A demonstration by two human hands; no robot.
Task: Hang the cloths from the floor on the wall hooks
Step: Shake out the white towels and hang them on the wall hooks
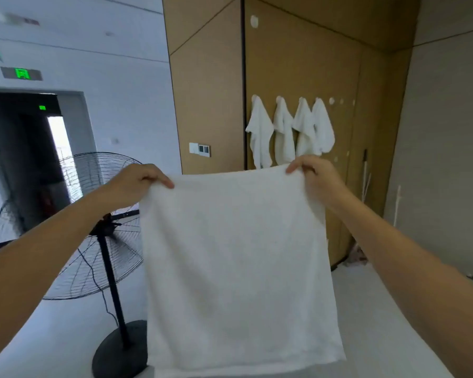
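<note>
A white cloth (238, 271) hangs spread flat in front of me, held up by its two top corners. My left hand (137, 184) pinches the top left corner and my right hand (316, 173) pinches the top right corner. Behind it, several white cloths (261, 132) hang side by side from hooks on the brown wall panel (292, 64). To their right a bare white hook (331, 101) sticks out of the panel, with smaller white dots further right. The floor under the cloth is hidden.
A black pedestal fan (104, 227) stands close at my left, its round base (120, 350) on the pale floor. A dark doorway (25, 165) opens at far left. A wall switch (200, 149) sits left of the hooks. Thin poles (365, 181) lean in the right corner.
</note>
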